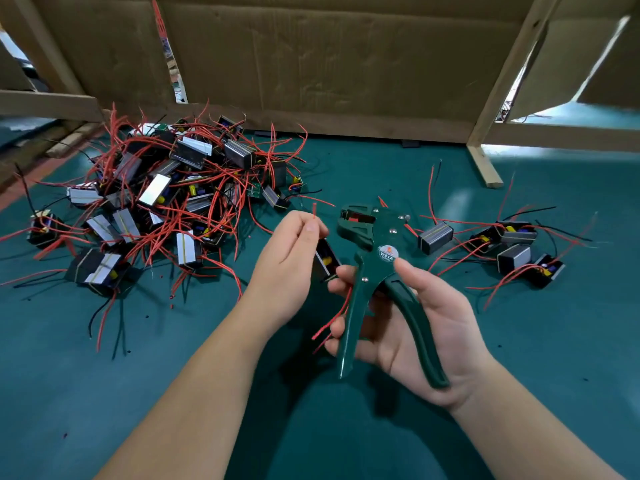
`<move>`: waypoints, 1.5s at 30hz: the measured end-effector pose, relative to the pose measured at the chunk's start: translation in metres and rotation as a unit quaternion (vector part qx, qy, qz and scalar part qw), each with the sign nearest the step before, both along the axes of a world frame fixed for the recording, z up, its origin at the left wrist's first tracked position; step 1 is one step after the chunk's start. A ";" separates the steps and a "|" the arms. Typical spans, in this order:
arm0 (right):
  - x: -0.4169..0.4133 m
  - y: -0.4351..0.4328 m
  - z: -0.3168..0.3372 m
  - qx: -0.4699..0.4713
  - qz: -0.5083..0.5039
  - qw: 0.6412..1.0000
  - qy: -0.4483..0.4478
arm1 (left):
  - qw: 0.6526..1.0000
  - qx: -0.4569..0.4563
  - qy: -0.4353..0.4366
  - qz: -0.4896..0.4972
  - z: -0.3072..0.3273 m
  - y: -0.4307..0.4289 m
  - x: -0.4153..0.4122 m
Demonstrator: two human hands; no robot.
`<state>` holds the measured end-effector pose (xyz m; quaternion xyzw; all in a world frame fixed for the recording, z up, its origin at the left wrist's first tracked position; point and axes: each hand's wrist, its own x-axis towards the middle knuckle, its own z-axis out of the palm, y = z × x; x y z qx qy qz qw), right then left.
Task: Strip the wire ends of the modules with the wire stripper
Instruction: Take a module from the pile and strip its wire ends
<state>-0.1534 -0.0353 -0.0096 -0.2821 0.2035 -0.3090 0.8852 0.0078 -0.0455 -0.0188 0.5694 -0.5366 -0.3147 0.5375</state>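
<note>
A thin red wire end is standing up at centre frame. The left hand is pinching it between thumb and fingertips, while its small black module is sitting just below, at that hand's 4 o'clock, partly hidden. The lead is looking light and floppy, so it is likely best pinched close to the tip, as here; the module is looking rigid and light. At 3 o'clock, the right hand is gripping the spread handles of a green wire stripper, whose head is pointing toward 11 o'clock, near the wire but apart. A tangled pile of modules is lying at 10 o'clock on the teal surface, and a smaller group at 3 o'clock. Cardboard sheets are standing behind at 12.
</note>
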 end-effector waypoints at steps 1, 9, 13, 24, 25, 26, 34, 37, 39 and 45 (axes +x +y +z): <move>-0.001 -0.001 0.000 -0.007 -0.021 1.000 0.004 | 1.000 -0.011 0.001 0.023 0.000 -0.001 0.001; -0.020 -0.017 0.003 -0.127 -0.330 0.932 0.083 | 0.977 0.017 -0.130 0.171 -0.002 -0.005 0.028; -0.023 -0.016 -0.005 -0.191 -0.401 0.874 0.196 | 0.925 0.156 -0.288 0.193 -0.011 -0.005 0.030; -0.029 -0.016 0.000 -0.179 -0.413 0.833 0.321 | 0.875 0.126 -0.420 0.206 -0.020 -0.010 0.035; -0.030 -0.016 0.002 -0.183 -0.417 0.826 0.334 | 0.869 0.106 -0.436 0.208 -0.021 -0.012 0.034; -0.031 -0.016 0.004 -0.186 -0.425 0.814 0.350 | 0.863 0.090 -0.452 0.208 -0.023 -0.013 0.033; -0.032 -0.014 0.005 -0.263 -0.440 0.796 0.322 | 0.879 0.057 -0.436 0.186 -0.026 -0.024 0.036; -0.029 -0.011 0.002 -0.268 -0.414 0.824 0.279 | 0.942 -0.045 -0.290 0.164 -0.021 -0.021 0.035; -0.026 -0.010 0.004 -0.251 -0.367 0.865 0.232 | 0.972 -0.101 -0.160 0.138 -0.014 -0.016 0.029; -0.020 -0.011 0.009 -0.012 -0.095 0.995 0.022 | 0.974 -0.060 0.207 -0.066 0.007 0.006 0.003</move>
